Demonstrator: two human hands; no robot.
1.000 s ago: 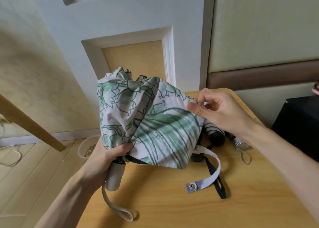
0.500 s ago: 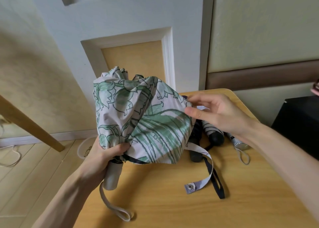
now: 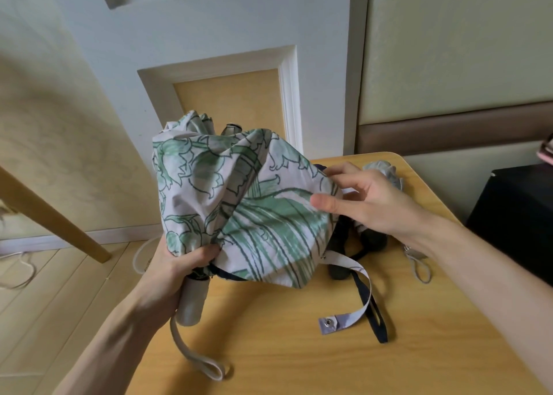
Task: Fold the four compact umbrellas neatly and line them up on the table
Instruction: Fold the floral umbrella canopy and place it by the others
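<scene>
One umbrella (image 3: 239, 200) in hand, held up over the table's (image 3: 299, 361) left edge. Other umbrellas (image 3: 371, 239) lie behind it. Left hand (image 3: 179, 272) is wrapped round the canopy (image 3: 269, 233) base, just above the handle (image 3: 193, 302). Right hand (image 3: 368, 200) pinches a canopy edge, thumb in front, fingers behind. My read: light; fabric limp and slick, ribs probably stiff underneath. Pleat by the edges, not mid-panel. Best hold is the base; by the handle alone it would twist. Strap (image 3: 353, 275) dangles onto the table, so take it last.

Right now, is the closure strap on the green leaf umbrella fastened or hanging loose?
Loose. The strap trails from the bunched canopy onto the table, its snap end lying unfastened.
</scene>
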